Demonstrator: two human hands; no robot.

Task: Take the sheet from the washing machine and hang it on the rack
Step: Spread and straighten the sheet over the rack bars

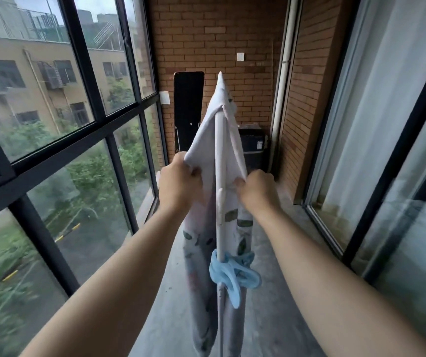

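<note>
Hanging step: left hand & right hand fingers clamped on leaf-print sheet straddling rack pole; next, spread edges toward 9 & 3 o'clock.

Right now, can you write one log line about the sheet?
step: spreading | sheet: draped over rack bar | left hand: gripping edge | right hand: gripping edge

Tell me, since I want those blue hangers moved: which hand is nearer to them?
Right, slightly. The right hand grips the sheet just right of the pole, above the blue hangers. The left hand grips the sheet's left side, marginally farther.
</note>
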